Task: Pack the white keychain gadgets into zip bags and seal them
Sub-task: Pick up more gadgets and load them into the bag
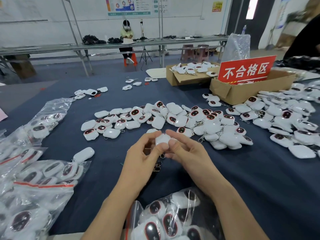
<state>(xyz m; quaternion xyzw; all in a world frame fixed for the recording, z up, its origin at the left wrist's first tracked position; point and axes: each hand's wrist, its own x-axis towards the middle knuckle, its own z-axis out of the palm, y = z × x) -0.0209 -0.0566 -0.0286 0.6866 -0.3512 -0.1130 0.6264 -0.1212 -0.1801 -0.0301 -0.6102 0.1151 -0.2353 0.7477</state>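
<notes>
dark blue table [242,170] — loose gadgets [173,119] | filled zip bags [34,205] | cardboard boxes [242,94]

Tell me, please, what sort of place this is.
Probably a factory packing floor: heaps of white keychain gadgets on the table, filled zip bags, and a red sign in a cardboard box.

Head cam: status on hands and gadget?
Left hand, right hand both pinching one white gadget. Not bagged. Filled zip bag between the forearms; nothing in the way.
</notes>
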